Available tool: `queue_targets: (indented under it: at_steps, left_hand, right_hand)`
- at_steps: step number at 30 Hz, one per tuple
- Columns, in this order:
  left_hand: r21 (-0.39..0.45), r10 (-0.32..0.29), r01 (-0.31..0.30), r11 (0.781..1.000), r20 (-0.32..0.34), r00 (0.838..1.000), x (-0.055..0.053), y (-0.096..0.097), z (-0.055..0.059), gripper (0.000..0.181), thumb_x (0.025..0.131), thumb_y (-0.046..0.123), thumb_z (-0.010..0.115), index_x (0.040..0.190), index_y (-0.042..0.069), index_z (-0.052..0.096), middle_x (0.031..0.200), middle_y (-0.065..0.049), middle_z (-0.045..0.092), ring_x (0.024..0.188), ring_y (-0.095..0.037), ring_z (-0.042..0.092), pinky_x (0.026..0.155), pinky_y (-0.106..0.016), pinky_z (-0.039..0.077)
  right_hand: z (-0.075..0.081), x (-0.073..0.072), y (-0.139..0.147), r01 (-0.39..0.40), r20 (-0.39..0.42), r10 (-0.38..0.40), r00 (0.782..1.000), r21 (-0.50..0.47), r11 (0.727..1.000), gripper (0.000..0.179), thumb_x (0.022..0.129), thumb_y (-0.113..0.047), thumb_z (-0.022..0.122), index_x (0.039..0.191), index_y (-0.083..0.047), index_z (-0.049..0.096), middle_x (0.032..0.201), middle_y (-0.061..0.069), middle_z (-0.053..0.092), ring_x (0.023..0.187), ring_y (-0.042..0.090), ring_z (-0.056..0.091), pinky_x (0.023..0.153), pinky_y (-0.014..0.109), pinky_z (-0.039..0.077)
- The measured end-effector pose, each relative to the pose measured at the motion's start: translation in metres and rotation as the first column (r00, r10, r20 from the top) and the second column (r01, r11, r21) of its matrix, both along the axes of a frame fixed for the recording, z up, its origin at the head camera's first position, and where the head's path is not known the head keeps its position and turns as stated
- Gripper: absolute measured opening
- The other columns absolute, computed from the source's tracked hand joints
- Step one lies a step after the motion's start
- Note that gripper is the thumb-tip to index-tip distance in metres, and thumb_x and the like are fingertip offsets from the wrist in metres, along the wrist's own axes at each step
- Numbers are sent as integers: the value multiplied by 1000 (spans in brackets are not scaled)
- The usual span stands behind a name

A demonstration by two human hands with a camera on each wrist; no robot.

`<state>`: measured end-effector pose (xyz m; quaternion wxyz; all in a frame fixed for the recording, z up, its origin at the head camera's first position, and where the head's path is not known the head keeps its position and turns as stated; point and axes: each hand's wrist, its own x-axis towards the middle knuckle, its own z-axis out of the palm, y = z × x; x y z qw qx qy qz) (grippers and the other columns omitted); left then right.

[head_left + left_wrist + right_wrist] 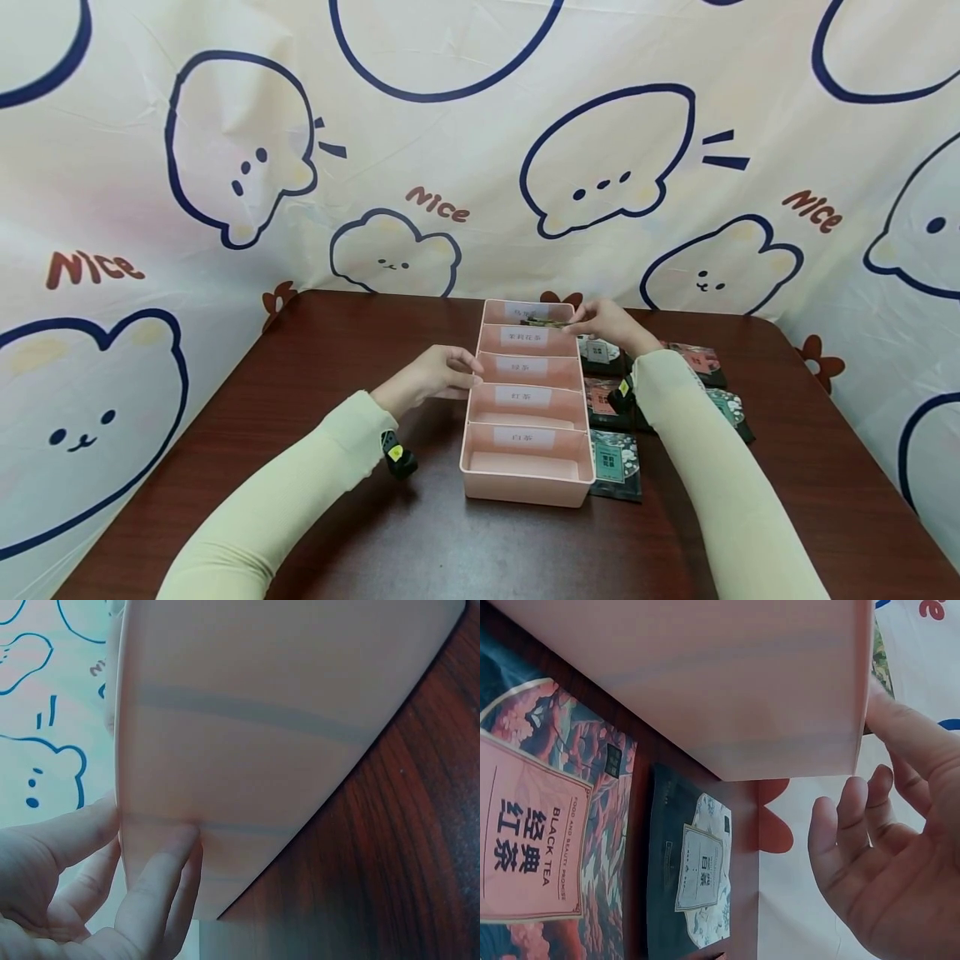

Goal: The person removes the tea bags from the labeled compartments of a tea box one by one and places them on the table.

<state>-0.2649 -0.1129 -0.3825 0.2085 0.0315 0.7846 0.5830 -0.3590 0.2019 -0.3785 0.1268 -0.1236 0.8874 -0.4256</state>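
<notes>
A long pink divided box (528,490) with several labelled compartments stands on the table. My left hand (442,372) grips its left wall near the middle, thumb at the rim and fingers against the outside, as the left wrist view shows. At the far end, my right hand (603,323) reaches over the right rim and pinches a green patterned tea packet (542,322) by its right end. That packet lies level in the mouth of the farthest compartment. Only a strip of the packet (883,660) shows past the rim in the right wrist view.
Several tea packets lie right of the box: a teal one (617,467) at the front, a pink-labelled black tea packet (532,825), a white-labelled one (701,866), and a red one (697,360) farther right. A cartoon-printed curtain (480,150) hangs behind the table (360,533).
</notes>
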Motion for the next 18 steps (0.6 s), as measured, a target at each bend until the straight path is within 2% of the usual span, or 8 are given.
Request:
queue_targets:
  at_steps: [5,13,15,18]
  left_hand:
    - [-1,3,-3,1000,-5,1000,0,0,-1,22,84,2,72,105,-3,64,109,-16,61,88,-21,64,86,-43,57]
    - [-4,2,-2,1000,-6,1000,1,0,1,23,85,3,72,106,-3,64,110,-16,61,90,-21,64,87,-43,57]
    - [-1,-1,1,1000,-6,1000,1,0,1,23,85,3,72,106,-3,64,110,-16,61,90,-21,64,87,-43,57]
    - [5,-1,1,1000,-1,1000,1,0,0,22,85,2,72,106,-3,64,108,-15,61,89,-21,64,87,-43,57]
  right_hand:
    - [2,2,3,5,-4,-5,1000,-18,1000,30,87,-33,73,94,-5,65,109,8,58,102,28,52,93,51,48]
    - [14,5,2,-9,-40,2,999,-168,986,25,90,-27,69,97,-4,61,109,5,62,108,25,57,99,47,48]
    - [19,7,2,-1,-54,-11,998,-214,977,23,92,-27,67,97,-5,59,104,2,65,105,22,58,99,45,47]
    - [25,9,1,38,-75,-61,995,-280,959,21,93,-28,66,95,-9,56,91,-3,66,97,16,59,92,35,48]
